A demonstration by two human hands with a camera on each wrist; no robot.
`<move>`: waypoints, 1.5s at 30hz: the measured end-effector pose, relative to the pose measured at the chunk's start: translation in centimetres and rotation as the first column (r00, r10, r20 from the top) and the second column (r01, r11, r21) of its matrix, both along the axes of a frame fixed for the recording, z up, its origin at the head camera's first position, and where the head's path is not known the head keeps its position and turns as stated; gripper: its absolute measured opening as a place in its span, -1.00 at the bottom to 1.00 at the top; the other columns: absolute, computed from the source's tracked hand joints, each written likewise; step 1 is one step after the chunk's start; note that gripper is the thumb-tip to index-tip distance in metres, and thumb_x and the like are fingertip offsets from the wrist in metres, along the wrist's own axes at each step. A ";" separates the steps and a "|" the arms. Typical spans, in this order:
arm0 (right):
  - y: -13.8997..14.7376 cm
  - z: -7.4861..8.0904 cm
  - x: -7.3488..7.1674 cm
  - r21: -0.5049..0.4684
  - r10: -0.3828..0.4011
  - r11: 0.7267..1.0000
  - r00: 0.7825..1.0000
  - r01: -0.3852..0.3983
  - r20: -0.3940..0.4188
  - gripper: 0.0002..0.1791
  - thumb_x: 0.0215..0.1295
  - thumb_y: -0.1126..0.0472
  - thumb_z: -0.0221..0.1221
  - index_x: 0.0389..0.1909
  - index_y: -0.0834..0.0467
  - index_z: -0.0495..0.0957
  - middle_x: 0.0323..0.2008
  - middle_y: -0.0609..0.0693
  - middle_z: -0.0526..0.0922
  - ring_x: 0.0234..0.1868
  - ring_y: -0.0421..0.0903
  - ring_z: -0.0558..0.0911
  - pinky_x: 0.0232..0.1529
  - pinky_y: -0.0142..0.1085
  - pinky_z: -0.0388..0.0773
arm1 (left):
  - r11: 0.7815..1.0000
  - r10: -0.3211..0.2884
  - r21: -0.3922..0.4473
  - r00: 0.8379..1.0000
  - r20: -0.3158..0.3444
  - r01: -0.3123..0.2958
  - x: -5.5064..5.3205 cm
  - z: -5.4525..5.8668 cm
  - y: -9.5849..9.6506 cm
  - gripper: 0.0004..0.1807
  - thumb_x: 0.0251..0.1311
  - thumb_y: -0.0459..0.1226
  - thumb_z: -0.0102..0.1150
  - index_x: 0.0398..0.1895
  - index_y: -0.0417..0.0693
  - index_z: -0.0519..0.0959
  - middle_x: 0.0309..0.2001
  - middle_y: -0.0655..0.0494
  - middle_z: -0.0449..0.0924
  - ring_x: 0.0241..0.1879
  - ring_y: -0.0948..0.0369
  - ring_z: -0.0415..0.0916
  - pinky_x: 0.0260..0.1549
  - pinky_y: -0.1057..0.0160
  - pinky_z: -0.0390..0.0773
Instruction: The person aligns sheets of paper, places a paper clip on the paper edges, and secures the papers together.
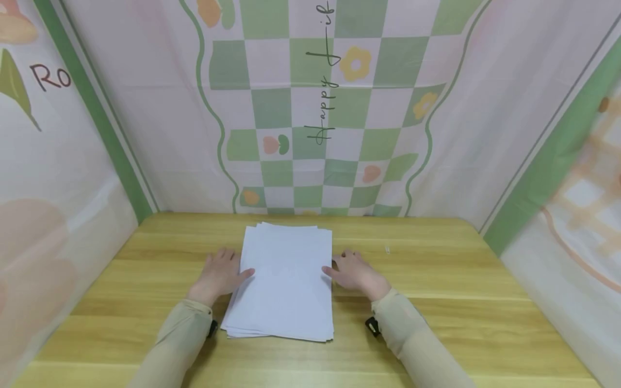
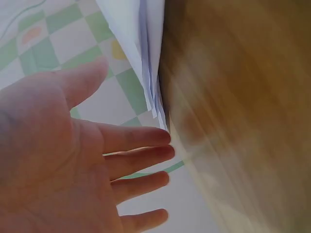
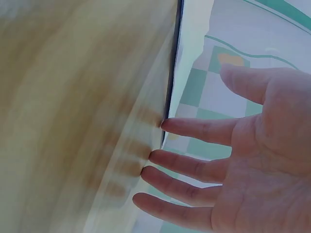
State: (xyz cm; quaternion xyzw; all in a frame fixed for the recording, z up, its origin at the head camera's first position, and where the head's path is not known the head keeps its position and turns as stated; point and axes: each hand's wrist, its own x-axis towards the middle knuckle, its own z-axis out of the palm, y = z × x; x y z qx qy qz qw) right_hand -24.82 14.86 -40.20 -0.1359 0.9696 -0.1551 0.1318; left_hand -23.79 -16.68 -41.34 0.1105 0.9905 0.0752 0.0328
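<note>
A stack of white paper [image 1: 286, 285] lies on the wooden table, its sheets slightly out of line at the corners and left edge. My left hand [image 1: 221, 274] is at the stack's left side, thumb reaching over the top sheet. On the right side my right hand [image 1: 356, 274] mirrors it, with its thumb over the paper's edge. In the left wrist view the fingers [image 2: 138, 138] are straight and spread beside the layered paper edges [image 2: 151, 73]. The right wrist view shows straight fingers [image 3: 194, 167], the index fingertip right at the dark lower edge of the stack [image 3: 174, 73].
A small paper clip [image 1: 387, 250] lies on the table [image 1: 436, 334] to the right of the stack. A checkered cloth [image 1: 310, 108] hangs behind the table's far edge, and printed curtains [image 1: 107, 205] enclose both sides.
</note>
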 end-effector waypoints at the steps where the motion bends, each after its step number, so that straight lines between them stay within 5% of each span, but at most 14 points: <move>1: 0.0 0.0 0.0 -0.001 0.004 1.000 1.000 -0.004 -0.002 -0.32 0.43 -0.15 -0.11 0.31 0.30 0.28 0.34 0.44 0.16 0.36 0.42 0.09 0.33 0.21 0.07 | 1.000 0.002 -0.001 1.000 0.010 -0.002 0.0 0.0 0.0 -0.26 0.35 0.10 -0.11 0.27 -0.39 0.29 0.31 -0.39 0.22 0.34 -0.28 0.07 0.27 -0.34 0.02; 11: 0.2 0.4 -0.2 -0.018 0.020 1.000 1.000 -0.020 0.020 -0.34 0.41 -0.11 -0.05 0.32 0.29 0.26 0.32 0.43 0.17 0.33 0.42 0.12 0.27 0.27 0.15 | 0.999 0.028 0.024 0.994 0.106 -0.031 0.4 0.3 0.1 -0.25 0.34 0.10 -0.09 0.30 -0.36 0.26 0.31 -0.40 0.19 0.33 -0.29 0.09 0.25 -0.36 0.02; 25: -0.4 0.6 -0.5 -0.118 -0.059 0.991 0.995 0.068 0.077 -0.33 0.41 -0.08 -0.05 0.23 0.43 0.31 0.27 0.48 0.24 0.32 0.37 0.20 0.27 0.22 0.19 | 0.998 0.035 0.041 0.988 0.151 -0.042 0.0 0.4 0.1 -0.25 0.35 0.11 -0.13 0.31 -0.37 0.24 0.33 -0.41 0.16 0.34 -0.31 0.06 0.27 -0.33 0.03; 29: -0.5 0.5 -0.8 -0.158 -0.080 0.983 0.991 0.097 0.110 -0.37 0.39 -0.09 -0.02 0.06 0.45 0.41 0.04 0.42 0.48 -0.06 0.18 0.53 -0.03 0.00 0.51 | 0.998 0.037 0.051 0.987 0.158 -0.046 0.1 0.6 0.1 -0.25 0.35 0.11 -0.13 0.31 -0.37 0.25 0.33 -0.41 0.17 0.33 -0.31 0.07 0.27 -0.32 0.05; 32: -0.5 0.5 -1.0 -0.199 -0.092 0.973 0.985 0.121 0.147 -0.46 0.38 -0.10 0.00 -0.12 0.37 0.47 -0.30 0.20 0.55 -0.45 -0.06 0.43 -0.41 -0.23 0.46 | 0.998 0.036 0.050 0.986 0.163 -0.045 0.1 0.7 0.1 -0.25 0.36 0.11 -0.14 0.31 -0.37 0.25 0.33 -0.42 0.16 0.33 -0.32 0.07 0.26 -0.32 0.06; 34: -0.5 0.5 -1.1 -0.225 -0.093 0.966 0.981 0.131 0.172 -0.50 0.38 -0.10 0.00 -0.21 0.33 0.47 -0.42 0.15 0.49 -0.52 -0.10 0.36 -0.48 -0.27 0.39 | 0.998 0.035 0.047 0.985 0.169 -0.044 0.1 0.8 0.1 -0.25 0.36 0.11 -0.14 0.31 -0.37 0.25 0.33 -0.43 0.15 0.33 -0.32 0.07 0.26 -0.32 0.06; 39: -0.3 0.7 -1.1 -0.264 -0.087 0.955 0.978 0.136 0.189 -0.37 0.41 -0.10 -0.06 0.07 0.45 0.40 -0.01 0.36 0.52 -0.10 0.11 0.55 -0.11 -0.04 0.54 | 0.998 0.036 0.042 0.984 0.176 -0.044 0.1 1.0 0.3 -0.25 0.36 0.11 -0.15 0.31 -0.38 0.24 0.33 -0.43 0.15 0.32 -0.33 0.07 0.26 -0.31 0.08; 41: -0.2 0.7 -1.1 -0.278 -0.094 0.949 0.975 0.150 0.203 -0.33 0.41 -0.10 -0.07 0.14 0.47 0.35 0.07 0.39 0.48 -0.09 0.10 0.54 -0.02 0.02 0.51 | 0.998 0.039 0.038 0.983 0.177 -0.046 0.1 0.9 0.3 -0.24 0.36 0.12 -0.15 0.31 -0.38 0.24 0.33 -0.43 0.15 0.32 -0.33 0.07 0.26 -0.31 0.08; 43: -0.2 0.8 -1.2 -0.300 -0.113 0.936 0.966 0.182 0.233 -0.38 0.40 -0.10 -0.06 0.06 0.43 0.41 -0.13 0.30 0.56 -0.29 -0.01 0.54 -0.13 -0.03 0.53 | 0.998 0.042 0.036 0.983 0.178 -0.049 0.1 0.9 0.3 -0.24 0.36 0.12 -0.15 0.31 -0.38 0.24 0.33 -0.44 0.15 0.32 -0.33 0.07 0.25 -0.32 0.08; 45: -0.3 0.8 -1.3 -0.319 -0.121 0.926 0.958 0.203 0.259 -0.48 0.40 -0.11 -0.05 -0.24 0.33 0.49 -0.47 0.10 0.50 -0.55 -0.14 0.36 -0.34 -0.16 0.49 | 0.998 0.045 0.031 0.983 0.177 -0.051 0.0 0.8 0.3 -0.23 0.36 0.13 -0.16 0.30 -0.38 0.24 0.32 -0.44 0.16 0.32 -0.33 0.08 0.25 -0.32 0.09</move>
